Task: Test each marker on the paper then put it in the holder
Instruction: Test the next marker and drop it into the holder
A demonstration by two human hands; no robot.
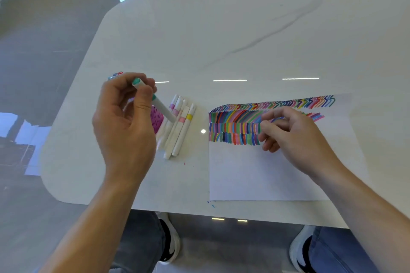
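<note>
Left hand [124, 122] is pinched round a white teal-capped marker [164, 108], judged light and stiff, best held mid-barrel; right hand [292, 139] is curled, hold unclear.

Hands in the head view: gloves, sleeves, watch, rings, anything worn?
Nothing worn that shows. The left hand and right hand are bare, with no gloves, and no ring shows on the fingers in view. The left forearm and right forearm are bare to the frame's edge: no sleeves, watch, strap or cable.
</note>
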